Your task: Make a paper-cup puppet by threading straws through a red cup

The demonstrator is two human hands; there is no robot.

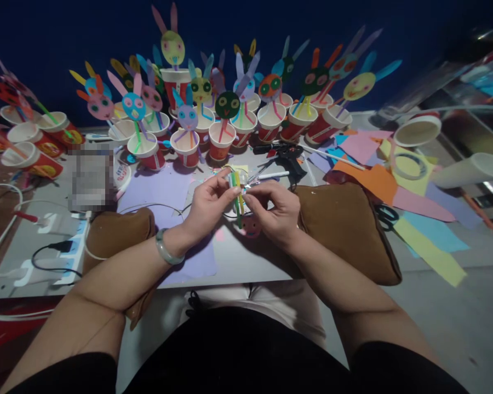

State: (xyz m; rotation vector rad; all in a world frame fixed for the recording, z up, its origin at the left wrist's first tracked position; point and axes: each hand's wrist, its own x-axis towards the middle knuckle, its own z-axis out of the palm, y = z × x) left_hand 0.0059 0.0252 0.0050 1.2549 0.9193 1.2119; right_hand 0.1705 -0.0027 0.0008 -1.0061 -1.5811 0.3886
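Near the table's middle, my left hand [211, 200] is closed round green and yellow drinking straws [237, 202], held roughly upright between thumb and fingers. My right hand [275, 210] meets it from the right, thumb and forefinger pinched together right beside the straws. What lies between those right fingertips is too small to make out. Just below the straws is a pink paper face [251, 225], partly covered by my right hand. Behind my hands lie a white pen [274, 175] and a black glue gun [290, 162].
Paper cups [147, 153] with rabbit faces on straws crowd the back. Brown cushions [345, 230] lie under both forearms. At right are coloured paper sheets [378, 183], black-handled scissors [387, 217] and a tape roll [410, 166]. A power strip [72, 249] with cables is at left.
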